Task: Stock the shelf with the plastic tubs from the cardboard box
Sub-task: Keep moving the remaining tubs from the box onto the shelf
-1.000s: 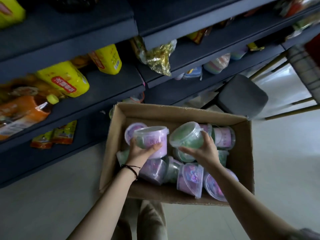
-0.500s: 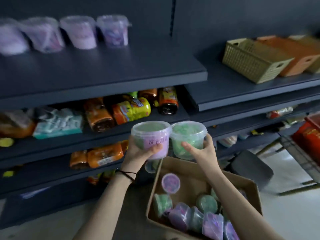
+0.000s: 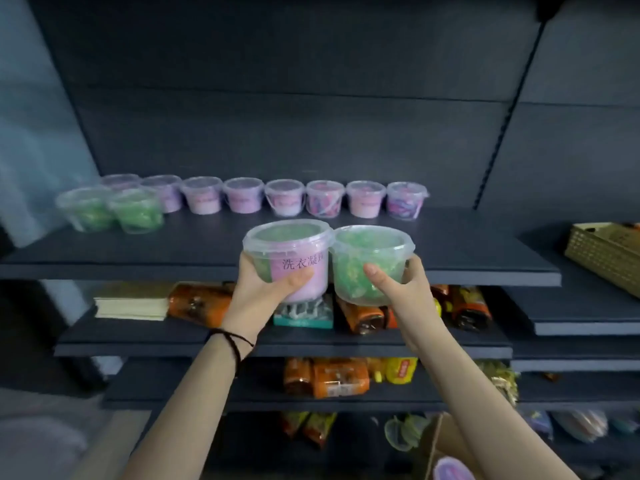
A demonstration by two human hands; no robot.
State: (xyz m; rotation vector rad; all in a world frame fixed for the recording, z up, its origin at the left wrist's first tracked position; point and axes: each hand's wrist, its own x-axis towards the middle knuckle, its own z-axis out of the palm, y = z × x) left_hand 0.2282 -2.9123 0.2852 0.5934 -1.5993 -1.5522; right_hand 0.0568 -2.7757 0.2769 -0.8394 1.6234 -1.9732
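At the near edge of a dark shelf (image 3: 450, 258), a person lifts two lidded plastic tubs side by side, rims touching. The left hand (image 3: 266, 289), a black cord (image 3: 232, 341) at its wrist, has fingers and thumb clamped round the pink tub (image 3: 298, 268); the right hand (image 3: 401, 289) grips the green tub (image 3: 367, 258) likewise. A row of pink tubs (image 3: 287, 197) lines the shelf's far side, with two green tubs (image 3: 114, 209) at its left end. Snack packets (image 3: 325, 375) fill lower shelves; a woven basket (image 3: 602, 254) sits far right. The cardboard box (image 3: 446, 441) shows at bottom right.
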